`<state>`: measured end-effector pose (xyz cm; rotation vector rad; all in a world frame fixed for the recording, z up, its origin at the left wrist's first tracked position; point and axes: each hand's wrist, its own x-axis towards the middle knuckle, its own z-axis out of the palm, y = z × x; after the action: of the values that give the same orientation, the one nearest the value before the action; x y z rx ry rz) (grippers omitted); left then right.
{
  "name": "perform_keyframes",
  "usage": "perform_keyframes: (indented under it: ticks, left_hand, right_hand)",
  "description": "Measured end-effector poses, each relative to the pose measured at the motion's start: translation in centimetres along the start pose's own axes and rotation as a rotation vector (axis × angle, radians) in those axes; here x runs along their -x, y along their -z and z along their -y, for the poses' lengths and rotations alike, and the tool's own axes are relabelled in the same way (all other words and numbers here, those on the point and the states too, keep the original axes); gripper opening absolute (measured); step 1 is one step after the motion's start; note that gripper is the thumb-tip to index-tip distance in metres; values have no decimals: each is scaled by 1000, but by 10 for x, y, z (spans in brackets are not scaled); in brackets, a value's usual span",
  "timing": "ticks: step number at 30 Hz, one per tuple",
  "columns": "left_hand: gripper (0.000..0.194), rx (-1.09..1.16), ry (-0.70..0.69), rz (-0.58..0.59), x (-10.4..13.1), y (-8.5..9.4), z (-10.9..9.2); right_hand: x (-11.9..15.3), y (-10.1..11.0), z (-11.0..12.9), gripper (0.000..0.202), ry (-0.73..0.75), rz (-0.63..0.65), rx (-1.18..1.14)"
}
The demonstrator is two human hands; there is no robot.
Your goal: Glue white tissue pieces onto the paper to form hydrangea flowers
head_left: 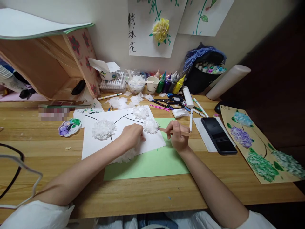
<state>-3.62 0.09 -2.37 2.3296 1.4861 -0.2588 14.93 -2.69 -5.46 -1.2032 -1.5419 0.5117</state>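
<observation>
A white sheet of paper (95, 151) lies tilted on a green sheet (152, 165), with dark drawn stems and ruffled white paper flowers on it. My right hand (177, 135) is closed around a flat wooden craft stick (185, 133). The stick's far tip meets the right edge of one white flower (151, 126). Just left of that flower, my left hand (132, 135) rests over the sheet with curled fingers; whatever they hold is hidden. Another flower (103, 128) sits at the sheet's left, one (140, 112) at its top, and one (126, 156) is partly covered by my left forearm.
Behind the sheets are a paper cup (152, 84), a bowl of white scraps (136, 85), paint bottles (167, 83), scissors (171, 101) and markers (191, 120). To the right lie a phone (218, 135) and a flower picture (256, 149). A painted cutout (69, 127) lies left.
</observation>
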Motion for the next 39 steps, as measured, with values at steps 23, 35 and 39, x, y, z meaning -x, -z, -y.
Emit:
perform_keyframes:
  ticks: [23,35,39]
  left_hand:
    - [21,291,135,-181,-33,33,114]
    - [18,317,98,-274,-35,33,101]
    - [18,327,93,-279,-35,31,102]
  right_hand:
    - [-21,-11,-21,27,-677,-145,-735]
    - [-52,-25,-13,12,255,370,162]
    - [-62,-27,-13,17,243,386,178]
